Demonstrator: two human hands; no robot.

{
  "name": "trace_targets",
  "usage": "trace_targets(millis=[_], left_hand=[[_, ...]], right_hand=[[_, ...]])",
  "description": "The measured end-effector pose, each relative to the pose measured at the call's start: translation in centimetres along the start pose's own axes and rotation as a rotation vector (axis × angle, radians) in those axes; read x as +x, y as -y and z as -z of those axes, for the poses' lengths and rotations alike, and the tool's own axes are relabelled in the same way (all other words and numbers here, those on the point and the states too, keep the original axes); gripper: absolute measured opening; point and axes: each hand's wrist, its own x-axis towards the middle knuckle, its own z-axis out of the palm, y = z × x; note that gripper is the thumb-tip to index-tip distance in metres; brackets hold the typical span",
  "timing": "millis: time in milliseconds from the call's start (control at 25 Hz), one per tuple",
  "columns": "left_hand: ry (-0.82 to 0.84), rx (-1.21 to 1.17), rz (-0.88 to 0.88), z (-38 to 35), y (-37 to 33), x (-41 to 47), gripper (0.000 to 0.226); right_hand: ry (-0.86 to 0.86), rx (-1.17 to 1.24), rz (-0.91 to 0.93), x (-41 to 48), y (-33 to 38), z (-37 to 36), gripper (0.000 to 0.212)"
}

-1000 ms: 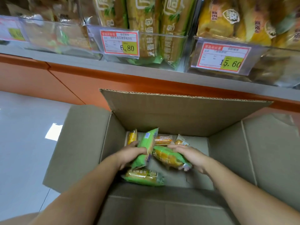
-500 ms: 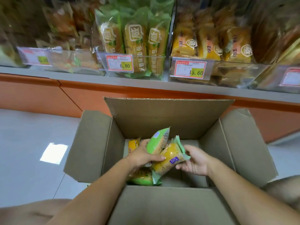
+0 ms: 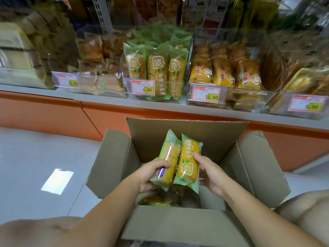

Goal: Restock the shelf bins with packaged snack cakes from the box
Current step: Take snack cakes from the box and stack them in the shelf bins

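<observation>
An open cardboard box (image 3: pixel 249 168) stands on the floor in front of me. Above its opening my left hand (image 3: pixel 151 173) grips a green-wrapped snack cake (image 3: pixel 169 161), held upright. Right beside it, touching, my right hand (image 3: pixel 211 172) holds a second green-and-yellow snack cake (image 3: pixel 189 163), also upright. One more cake (image 3: pixel 154 201) lies on the box bottom under my hands. On the shelf straight ahead, a clear bin (image 3: pixel 156 90) tagged 6.80 holds the same green cakes standing on end.
The bin to the right (image 3: pixel 229 97), tagged 15.60, holds yellow packs; further bins stand at both sides along the grey shelf edge (image 3: pixel 106 100). An orange base panel (image 3: pixel 44 113) runs below. Grey floor lies at the left. My knees show at both bottom corners.
Both hands have risen out of the box, each with a cake, and the two cakes now stand upright side by side. My view has tilted up toward the shelf.
</observation>
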Motion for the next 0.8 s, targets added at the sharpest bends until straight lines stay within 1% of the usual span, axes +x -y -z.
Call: trace_targets(millis=[80,160,200,240,320,400,440,480,560,600,680,720,800], left_hand=[[-0.011,-0.019,0.011,0.2,-0.5,-0.7,0.035],[0.002,-0.053,-0.014,0.4,-0.8,-1.2,0.033],[0.009,-0.078,-0.040,0.6,-0.9,-1.3,0.035],[0.022,-0.102,-0.064,0.8,-1.0,-1.4,0.040],[0.042,-0.122,-0.095,1.1,-1.3,-1.5,0.047],[0.022,-0.052,-0.113,0.9,-1.5,-1.6,0.047],[-0.007,0.043,-0.135,0.7,-1.7,-1.7,0.049],[-0.046,0.180,-0.175,0.7,-2.2,-1.8,0.051],[-0.065,0.439,-0.270,0.6,-4.2,-2.5,0.046],[-0.025,0.516,-0.282,0.7,-5.5,-3.2,0.045],[0.111,0.601,-0.240,0.8,-8.1,-4.4,0.050],[0.186,0.639,-0.207,0.6,-9.2,-5.1,0.052],[0.301,0.712,-0.177,0.1,-10.9,-6.0,0.050]], right_hand=[[0.056,0.114,-0.060,-0.3,0.2,0.1,0.051],[0.146,0.166,-0.104,-0.9,0.5,0.4,0.044],[0.176,0.155,-0.108,-1.1,0.4,0.5,0.045],[0.189,0.117,-0.105,-1.3,0.4,0.7,0.050],[0.146,-0.007,-0.070,-1.3,0.3,1.0,0.059],[0.045,-0.163,-0.015,-1.5,0.8,1.1,0.068],[0.019,-0.275,0.022,-1.6,1.2,1.2,0.071],[0.012,-0.414,0.063,-1.8,1.9,1.2,0.070],[0.041,-0.731,0.158,-2.1,4.2,1.5,0.058],[0.074,-0.894,0.215,-2.2,5.7,1.5,0.054],[0.148,-1.160,0.353,-2.7,8.9,0.8,0.056],[0.176,-1.257,0.428,-3.0,10.5,0.1,0.060],[0.225,-1.356,0.522,-4.0,13.2,-1.7,0.067]])
